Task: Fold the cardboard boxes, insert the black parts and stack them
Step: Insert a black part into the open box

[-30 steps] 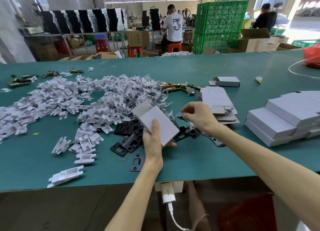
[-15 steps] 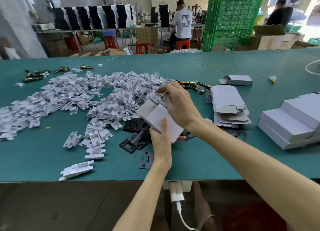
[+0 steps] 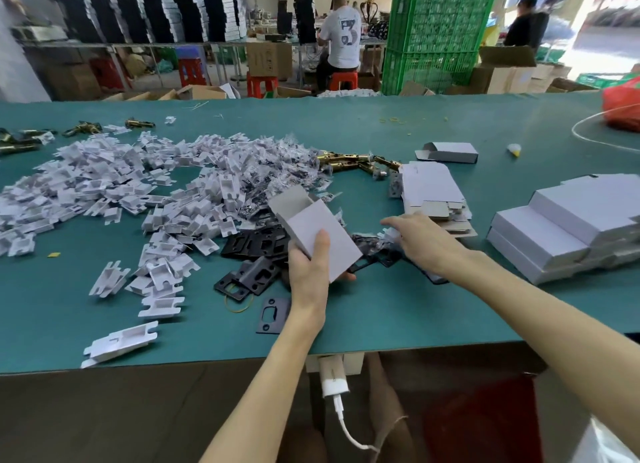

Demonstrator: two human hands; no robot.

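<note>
Left hand (image 3: 310, 268) grips open-ended white carton (image 3: 322, 234), thumb on top. Right hand (image 3: 424, 242) palm-down on scattered black plates (image 3: 258, 244); grasp indiscernible.

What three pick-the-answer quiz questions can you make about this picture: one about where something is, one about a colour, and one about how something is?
1. Where is the stack of closed white boxes?
A) at the table's right side
B) at the table's left side
C) on the floor

2. What colour is the top of the table?
A) red
B) teal green
C) yellow

3. How is the far end of the small box that the left hand holds?
A) open
B) taped shut
C) crushed flat

Answers:
1 A, the stack sits near the right edge of the view.
2 B, the bare surface is teal green all over.
3 A, its grey flap stands up over an open end.
</note>
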